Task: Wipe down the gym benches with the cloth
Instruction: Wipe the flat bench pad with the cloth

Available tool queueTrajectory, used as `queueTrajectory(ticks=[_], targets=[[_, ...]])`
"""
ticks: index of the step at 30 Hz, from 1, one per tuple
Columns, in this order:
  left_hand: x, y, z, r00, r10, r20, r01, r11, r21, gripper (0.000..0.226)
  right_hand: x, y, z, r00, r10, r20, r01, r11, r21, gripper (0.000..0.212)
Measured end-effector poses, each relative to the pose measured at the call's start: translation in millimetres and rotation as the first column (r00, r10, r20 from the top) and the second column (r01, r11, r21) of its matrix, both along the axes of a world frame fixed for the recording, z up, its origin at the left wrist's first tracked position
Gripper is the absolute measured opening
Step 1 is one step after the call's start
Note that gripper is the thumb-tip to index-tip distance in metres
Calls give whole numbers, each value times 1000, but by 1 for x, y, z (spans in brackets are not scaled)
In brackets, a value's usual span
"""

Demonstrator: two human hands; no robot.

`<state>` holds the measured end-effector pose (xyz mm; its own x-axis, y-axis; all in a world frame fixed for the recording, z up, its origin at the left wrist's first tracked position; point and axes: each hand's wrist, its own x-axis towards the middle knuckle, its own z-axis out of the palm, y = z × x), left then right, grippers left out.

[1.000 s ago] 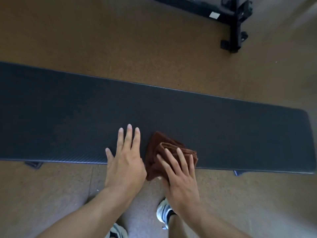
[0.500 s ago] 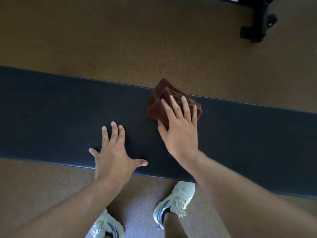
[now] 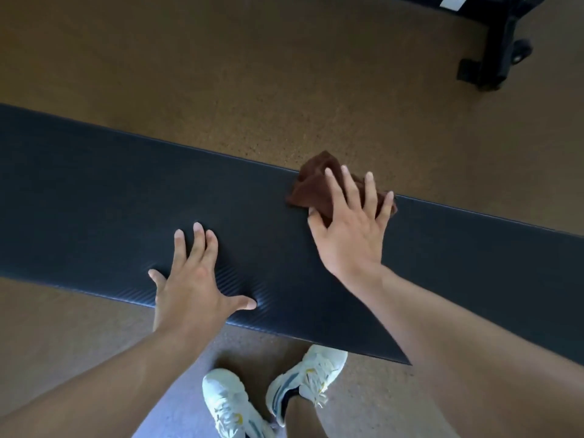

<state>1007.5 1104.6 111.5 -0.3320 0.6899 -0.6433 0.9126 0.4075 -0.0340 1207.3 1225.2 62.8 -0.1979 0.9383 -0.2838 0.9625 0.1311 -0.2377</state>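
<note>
A long black padded gym bench runs across the view from left to right. A crumpled brown cloth lies at the bench's far edge and hangs a little over it. My right hand presses flat on the cloth with straight, spread fingers. My left hand rests flat on the bench pad near its near edge, fingers spread, holding nothing.
The floor around the bench is brown cork-like matting. A black metal frame of other gym equipment stands at the top right. My two white sneakers stand on the floor just in front of the bench.
My right hand has pushed the cloth from the bench's near edge across the pad to its far edge. My left hand has stayed planted near the front edge, its fingers spread wider.
</note>
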Motion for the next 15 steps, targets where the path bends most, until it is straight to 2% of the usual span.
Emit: queueTrajectory(ticks=[2, 5, 8, 10, 11, 13, 15], targets=[[0, -2, -1, 1000, 11, 15, -11, 1000, 25, 136, -5, 5, 0, 999, -35, -26, 35, 999, 21, 68], [0, -6, -4, 998, 31, 55, -35, 997, 67, 136, -1, -49, 4, 997, -12, -81, 17, 998, 61, 66], [-1, -12, -5, 992, 43, 119, -55, 993, 104, 133, 16, -137, 14, 974, 226, -17, -226, 974, 22, 68], [-4, -26, -6, 972, 67, 225, -111, 975, 192, 124, 31, -158, 19, 906, 422, 48, -422, 907, 3, 69], [-6, -37, -6, 945, 96, 312, -184, 947, 264, 117, 33, -149, 19, 870, 487, 75, -488, 873, -8, 70], [-10, -66, -4, 865, 182, 468, -390, 832, 396, 102, 18, -114, 19, 841, 525, 130, -528, 849, -19, 75], [-17, -101, -1, 780, 316, 540, -576, 701, 422, 90, -20, -74, 14, 886, 439, 149, -440, 898, -29, 78]])
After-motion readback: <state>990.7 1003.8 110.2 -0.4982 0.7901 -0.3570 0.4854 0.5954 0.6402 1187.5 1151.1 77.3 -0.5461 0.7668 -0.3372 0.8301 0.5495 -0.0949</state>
